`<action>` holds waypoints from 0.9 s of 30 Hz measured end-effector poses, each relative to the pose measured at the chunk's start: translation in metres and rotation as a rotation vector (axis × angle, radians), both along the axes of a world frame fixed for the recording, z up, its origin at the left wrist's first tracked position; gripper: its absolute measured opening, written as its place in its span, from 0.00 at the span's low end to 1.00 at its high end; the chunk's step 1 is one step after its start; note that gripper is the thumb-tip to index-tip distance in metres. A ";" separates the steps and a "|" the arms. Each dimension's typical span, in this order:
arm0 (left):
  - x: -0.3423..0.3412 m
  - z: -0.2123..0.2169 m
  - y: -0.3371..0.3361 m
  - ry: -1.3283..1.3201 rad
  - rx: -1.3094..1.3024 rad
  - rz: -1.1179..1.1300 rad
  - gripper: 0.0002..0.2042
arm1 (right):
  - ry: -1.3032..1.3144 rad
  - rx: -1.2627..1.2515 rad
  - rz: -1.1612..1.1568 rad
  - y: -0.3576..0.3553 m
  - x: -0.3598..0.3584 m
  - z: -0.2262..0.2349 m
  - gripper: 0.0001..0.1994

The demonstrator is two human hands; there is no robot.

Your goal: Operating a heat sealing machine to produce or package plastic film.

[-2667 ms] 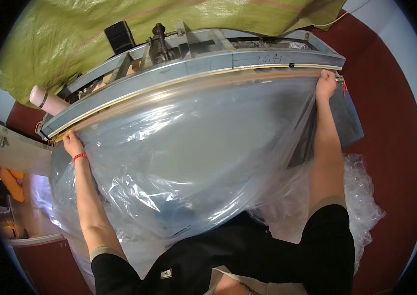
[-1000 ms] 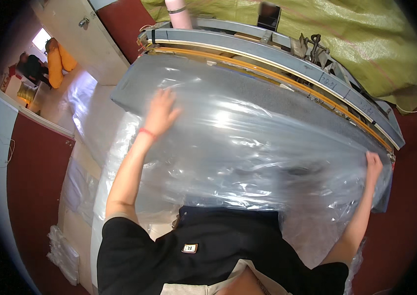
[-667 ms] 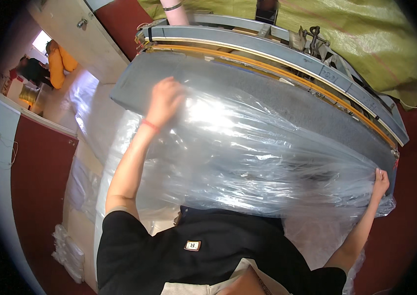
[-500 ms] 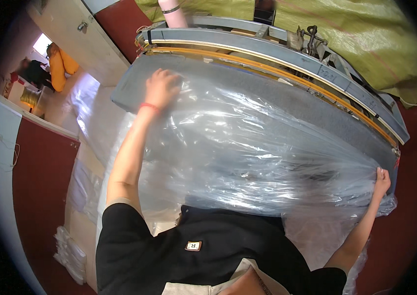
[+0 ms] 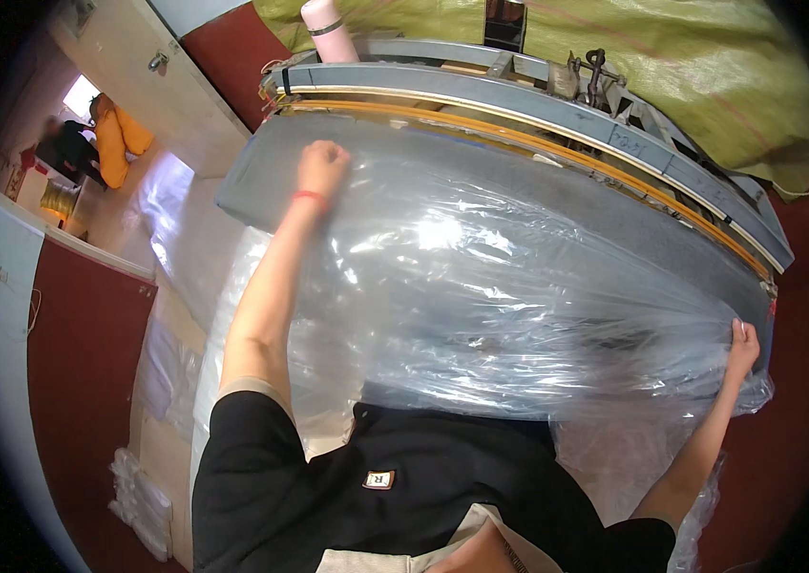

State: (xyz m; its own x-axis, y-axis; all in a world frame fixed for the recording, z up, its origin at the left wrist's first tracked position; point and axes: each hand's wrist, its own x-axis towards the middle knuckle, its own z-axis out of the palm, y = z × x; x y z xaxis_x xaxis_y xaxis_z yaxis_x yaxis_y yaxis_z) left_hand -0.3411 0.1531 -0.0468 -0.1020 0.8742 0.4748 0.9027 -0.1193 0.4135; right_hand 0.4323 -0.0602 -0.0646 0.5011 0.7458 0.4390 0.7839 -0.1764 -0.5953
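Observation:
A wide clear plastic sheet (image 5: 481,286), wrinkled and shiny, is spread over a grey padded work surface (image 5: 414,148) in front of me. My left hand (image 5: 322,170), with a red band at the wrist, is closed at the sheet's far left corner; the fingertips are partly hidden, but the film runs up to them. At the far right, my right hand (image 5: 744,350) pinches the sheet's edge between thumb and fingers. Taut creases fan out leftward from that grip. The sheet's near side hangs over the front edge by my body.
Behind the surface runs a grey metal frame (image 5: 481,81) with an orange strip (image 5: 519,143). A pink bottle (image 5: 328,33) stands at its left. Green woven sheeting (image 5: 672,76) hangs behind. More plastic (image 5: 142,497) lies at left. Through a doorway are a person (image 5: 70,153) and orange bundles (image 5: 118,143).
My left hand has moved slightly right, and its fingers, loosely spread and blurred before, have closed. My right hand keeps its pinch in nearly the same place.

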 end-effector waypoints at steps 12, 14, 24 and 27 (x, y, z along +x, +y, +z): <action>-0.001 -0.008 -0.038 0.392 -0.287 -0.486 0.27 | -0.035 -0.012 0.000 -0.001 -0.006 0.004 0.12; -0.021 -0.017 -0.032 0.292 -0.252 -0.093 0.26 | -0.043 -0.022 0.001 -0.002 0.000 0.001 0.12; 0.012 0.021 -0.043 0.253 0.068 -0.293 0.28 | -0.048 -0.054 -0.014 -0.002 -0.003 0.005 0.13; 0.039 0.011 -0.069 0.455 -0.253 -0.429 0.27 | -0.073 -0.012 -0.005 -0.002 0.009 -0.005 0.13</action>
